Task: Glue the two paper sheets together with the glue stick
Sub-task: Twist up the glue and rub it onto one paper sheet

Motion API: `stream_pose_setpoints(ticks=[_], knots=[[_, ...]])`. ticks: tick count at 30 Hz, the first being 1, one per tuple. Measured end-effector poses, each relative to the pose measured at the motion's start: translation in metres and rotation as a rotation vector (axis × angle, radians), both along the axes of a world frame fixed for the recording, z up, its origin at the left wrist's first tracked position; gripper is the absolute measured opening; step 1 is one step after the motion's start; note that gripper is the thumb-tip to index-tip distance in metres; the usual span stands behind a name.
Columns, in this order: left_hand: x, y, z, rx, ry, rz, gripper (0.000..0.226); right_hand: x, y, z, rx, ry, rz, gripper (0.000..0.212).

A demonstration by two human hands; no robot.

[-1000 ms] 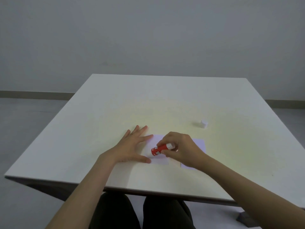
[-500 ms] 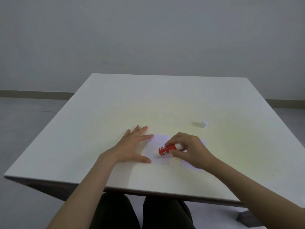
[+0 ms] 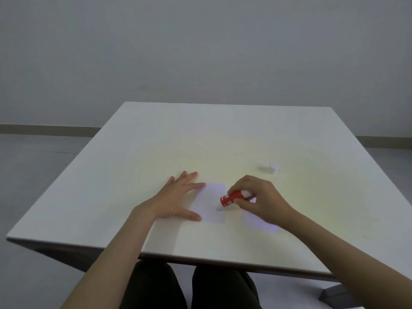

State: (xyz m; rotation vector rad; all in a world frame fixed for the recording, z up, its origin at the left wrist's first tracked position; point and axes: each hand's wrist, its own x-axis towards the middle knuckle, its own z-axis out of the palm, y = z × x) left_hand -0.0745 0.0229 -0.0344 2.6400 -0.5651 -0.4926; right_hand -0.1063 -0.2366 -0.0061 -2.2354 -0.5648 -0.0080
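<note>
Now right hand (image 3: 260,199) fingers gripping glue stick (image 3: 233,198), tilted leftward-down onto sheet (image 3: 209,204); left hand (image 3: 176,201) splayed flat

Red glue stick (image 3: 231,198) tilted over left sheet (image 3: 209,202); right sheet (image 3: 260,223) perhaps apart.

Glue stick (image 3: 231,198): red barrel, white markings near its base end, white at end tucked in hand. Left paper sheet (image 3: 209,202): white, faint lilac tint. Right paper sheet (image 3: 260,223): pale lilac-white. Cap (image 3: 273,168): white. Bench (image 3: 156,152): off-white, yellowish cast across middle, dark underside edge. Wall: plain grey. Floor: grey. Trousers (image 3: 153,286): black.
</note>
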Motion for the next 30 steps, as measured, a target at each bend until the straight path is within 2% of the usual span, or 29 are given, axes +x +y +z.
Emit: stream_pose_setpoints(ticks=[3,5,8,12,15,18,23,30], knots=[[0.001,-0.001,0.002,0.007,0.006,0.002,0.095,0.017,-0.005,-0.002,0.056,0.004,-0.159,0.019],[0.001,-0.001,0.002,0.018,0.008,0.003,0.096,0.016,-0.004,-0.002,0.044,-0.034,-0.191,0.019],[0.002,-0.001,0.0,0.028,0.005,0.007,0.099,-0.004,0.004,0.003,-0.033,-0.082,-0.049,0.019],[0.001,-0.002,0.004,0.021,0.046,0.013,0.115,-0.009,0.017,0.011,-0.039,-0.086,0.075,0.021],[0.0,-0.003,0.005,0.033,0.011,0.011,0.099,0.008,0.026,0.018,-0.005,-0.042,0.01,0.033],[-0.002,-0.003,0.002,-0.003,0.016,0.026,0.095,0.016,0.04,0.02,0.036,-0.01,-0.02,0.044],[-0.003,-0.001,-0.001,-0.073,0.039,0.046,0.091,0.014,0.059,0.018,0.056,-0.07,0.018,0.024],[-0.002,0.001,-0.004,-0.093,0.039,0.031,0.089,0.011,0.065,0.013,0.144,-0.014,0.02,0.021]])
